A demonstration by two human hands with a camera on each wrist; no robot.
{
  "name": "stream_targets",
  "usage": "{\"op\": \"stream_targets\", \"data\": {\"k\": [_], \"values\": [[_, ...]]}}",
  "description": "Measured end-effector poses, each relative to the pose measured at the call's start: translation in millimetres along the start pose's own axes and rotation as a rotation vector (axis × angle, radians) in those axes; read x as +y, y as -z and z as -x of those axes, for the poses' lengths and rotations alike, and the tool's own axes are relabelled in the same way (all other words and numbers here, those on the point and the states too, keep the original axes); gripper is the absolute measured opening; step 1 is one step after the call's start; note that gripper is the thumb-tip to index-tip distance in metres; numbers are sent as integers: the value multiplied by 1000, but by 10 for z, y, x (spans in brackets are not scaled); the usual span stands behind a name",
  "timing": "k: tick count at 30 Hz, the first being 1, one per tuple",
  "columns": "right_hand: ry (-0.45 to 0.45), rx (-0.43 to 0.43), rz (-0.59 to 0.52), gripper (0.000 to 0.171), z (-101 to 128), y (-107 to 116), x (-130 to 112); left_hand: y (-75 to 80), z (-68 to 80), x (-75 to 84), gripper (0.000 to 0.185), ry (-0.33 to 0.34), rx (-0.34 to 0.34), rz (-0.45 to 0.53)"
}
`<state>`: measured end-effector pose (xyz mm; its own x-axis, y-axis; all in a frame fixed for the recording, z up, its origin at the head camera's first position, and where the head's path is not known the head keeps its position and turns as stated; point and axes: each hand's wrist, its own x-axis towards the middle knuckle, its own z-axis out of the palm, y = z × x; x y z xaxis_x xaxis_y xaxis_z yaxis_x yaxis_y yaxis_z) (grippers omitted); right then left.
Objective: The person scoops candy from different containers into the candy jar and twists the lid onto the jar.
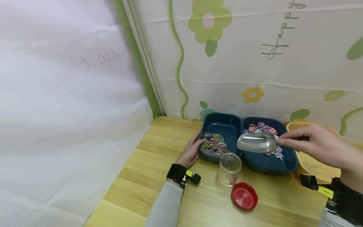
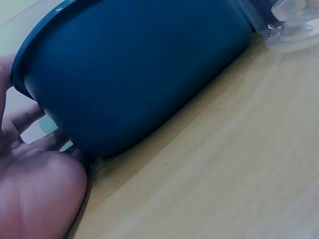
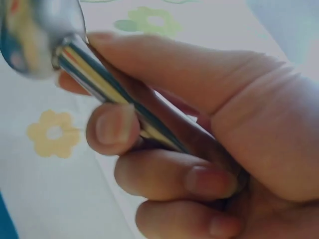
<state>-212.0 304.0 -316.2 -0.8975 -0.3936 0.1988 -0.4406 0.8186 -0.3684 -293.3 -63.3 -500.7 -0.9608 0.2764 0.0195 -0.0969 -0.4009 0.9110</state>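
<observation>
My right hand grips the handle of a metal scoop, its fingers curled round it in the right wrist view. The scoop hangs over the two dark blue bins, and I see nothing in its bowl. On the left, my left hand holds the side of the left blue bin, thumb over the rim and fingers outside. Small translucent lollipop-shaped pieces lie in that bin. Swirled pink and purple candy-like pieces lie in the right blue bin, partly hidden by the scoop.
A clear plastic jar stands in front of the left bin, with a red lid beside it on the wooden table. Right of the blue bins is a yellow bin, partly behind my right hand. A printed curtain hangs behind.
</observation>
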Motion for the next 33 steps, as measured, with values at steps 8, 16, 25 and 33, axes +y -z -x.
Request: {"op": "stream_targets", "data": {"k": [8,16,25,33], "values": [[78,-129,-132,11,-400,-328,-110,0,-17,7,57,-6,-13,-4],[167,-242,-144,12,-778,-968,-415,3,7,-6,58,-13,-23,-39],[166,-286,-200,15,-858,-1225,-356,3,10,-8,58,-20,-34,-70],[162,-243,-155,15,-830,-1129,-240,4,13,-10,58,-30,-22,-63]]}}
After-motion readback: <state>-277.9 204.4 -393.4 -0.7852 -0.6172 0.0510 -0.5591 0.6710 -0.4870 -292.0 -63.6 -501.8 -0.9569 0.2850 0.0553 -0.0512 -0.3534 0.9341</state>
